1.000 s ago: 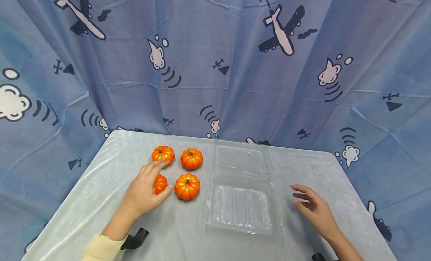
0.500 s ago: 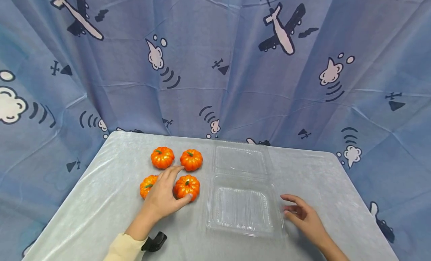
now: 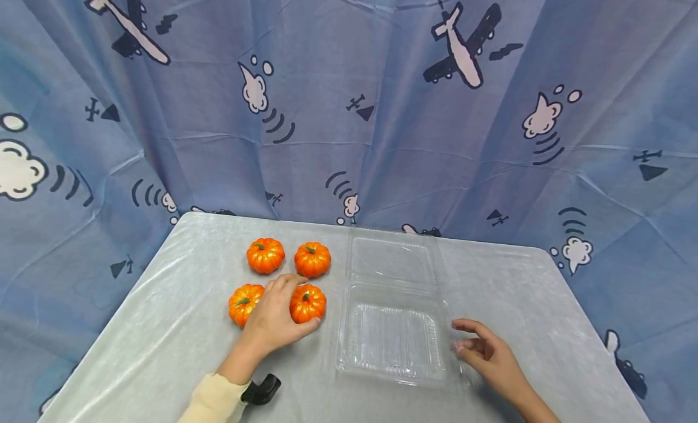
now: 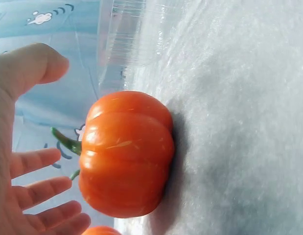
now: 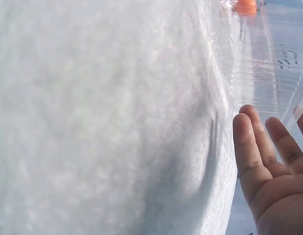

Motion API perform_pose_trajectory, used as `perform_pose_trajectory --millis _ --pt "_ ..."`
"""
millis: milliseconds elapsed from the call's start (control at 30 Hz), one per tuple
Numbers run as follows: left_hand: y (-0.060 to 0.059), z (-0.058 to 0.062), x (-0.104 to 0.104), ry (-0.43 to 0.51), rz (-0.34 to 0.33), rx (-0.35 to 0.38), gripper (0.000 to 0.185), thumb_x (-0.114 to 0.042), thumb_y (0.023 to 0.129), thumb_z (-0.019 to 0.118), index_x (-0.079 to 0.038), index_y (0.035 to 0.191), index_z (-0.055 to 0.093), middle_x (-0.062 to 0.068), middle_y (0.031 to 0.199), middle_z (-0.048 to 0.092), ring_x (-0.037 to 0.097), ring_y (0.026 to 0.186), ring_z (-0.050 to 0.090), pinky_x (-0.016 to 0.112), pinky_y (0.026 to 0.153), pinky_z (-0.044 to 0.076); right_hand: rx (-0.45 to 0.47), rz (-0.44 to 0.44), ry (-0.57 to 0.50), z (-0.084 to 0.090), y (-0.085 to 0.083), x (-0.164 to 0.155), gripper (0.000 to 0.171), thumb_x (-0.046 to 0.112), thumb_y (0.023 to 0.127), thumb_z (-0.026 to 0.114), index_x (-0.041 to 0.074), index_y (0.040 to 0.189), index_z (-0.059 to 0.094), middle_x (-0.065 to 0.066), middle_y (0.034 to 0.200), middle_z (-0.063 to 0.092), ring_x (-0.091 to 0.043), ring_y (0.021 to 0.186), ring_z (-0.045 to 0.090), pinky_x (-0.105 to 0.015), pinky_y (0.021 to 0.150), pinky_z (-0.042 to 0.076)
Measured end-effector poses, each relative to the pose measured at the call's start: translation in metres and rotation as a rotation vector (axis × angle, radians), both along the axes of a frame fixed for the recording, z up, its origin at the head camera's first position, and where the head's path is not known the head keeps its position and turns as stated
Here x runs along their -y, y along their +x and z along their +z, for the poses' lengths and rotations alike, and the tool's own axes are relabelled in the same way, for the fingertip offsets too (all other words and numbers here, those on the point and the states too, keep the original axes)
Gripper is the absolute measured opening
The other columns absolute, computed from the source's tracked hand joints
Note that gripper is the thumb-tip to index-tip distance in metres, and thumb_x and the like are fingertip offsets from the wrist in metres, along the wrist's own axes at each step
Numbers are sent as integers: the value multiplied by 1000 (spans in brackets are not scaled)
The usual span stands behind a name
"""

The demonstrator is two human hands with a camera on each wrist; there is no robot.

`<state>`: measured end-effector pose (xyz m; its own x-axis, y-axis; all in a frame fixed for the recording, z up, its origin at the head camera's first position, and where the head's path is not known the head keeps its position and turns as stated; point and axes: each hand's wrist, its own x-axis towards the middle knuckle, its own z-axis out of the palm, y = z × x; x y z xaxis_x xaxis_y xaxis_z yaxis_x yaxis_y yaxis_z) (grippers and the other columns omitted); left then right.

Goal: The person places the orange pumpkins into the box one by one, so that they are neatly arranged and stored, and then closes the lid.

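Observation:
Four small orange pumpkins would exceed a plain pair, so I see several on the table. The front right pumpkin (image 3: pixel 308 303) stands between the thumb and spread fingers of my left hand (image 3: pixel 278 317). In the left wrist view that hand's fingers (image 4: pixel 43 191) are apart from the pumpkin (image 4: pixel 127 154), near its green stem. A clear plastic clamshell box (image 3: pixel 392 338) lies with its lid laid back, to the right of the pumpkins. My right hand (image 3: pixel 491 356) is at the box's right rim, fingers loosely bent in the head view; the right wrist view shows its fingers (image 5: pixel 246 142) extended beside the clear plastic.
Left of my left hand sits another pumpkin (image 3: pixel 243 304). Two more, a back left pumpkin (image 3: pixel 265 256) and a back right pumpkin (image 3: pixel 312 260), stand behind. A pale cloth covers the table (image 3: pixel 180 326). A blue printed curtain (image 3: pixel 327 108) hangs behind it.
My left hand has moved right, from the front left pumpkin to the front right one. The right hand has moved left to the box's rim.

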<state>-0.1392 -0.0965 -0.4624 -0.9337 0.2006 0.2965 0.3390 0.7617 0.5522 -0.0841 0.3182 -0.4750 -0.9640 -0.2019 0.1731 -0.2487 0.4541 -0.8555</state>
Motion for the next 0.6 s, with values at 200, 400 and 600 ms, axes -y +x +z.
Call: perform_pose_trajectory --millis 200,400,600 --pt "-3 -3 -3 -20 18 46 67 -44 65 79 -15 122 60 1 125 58 23 117 53 43 97 48 -4 26 -24 0 -1 0 43 -6 85 65 -7 126 52 15 118 60 -12 85 70 -22 68 56" --pt "-5 -6 -5 -48 29 64 66 -43 64 80 -17 121 59 0 124 58 22 115 54 43 94 50 -11 31 -23 0 -1 1 43 -7 85 64 -8 126 51 15 117 60 -13 85 70 -22 67 56" --pt "-6 -8 -5 -54 23 63 65 -40 62 81 -17 119 60 0 123 59 22 113 54 41 93 50 -10 34 -26 -1 -1 1 43 -5 86 64 -8 127 50 14 118 60 -13 85 70 -24 66 56"
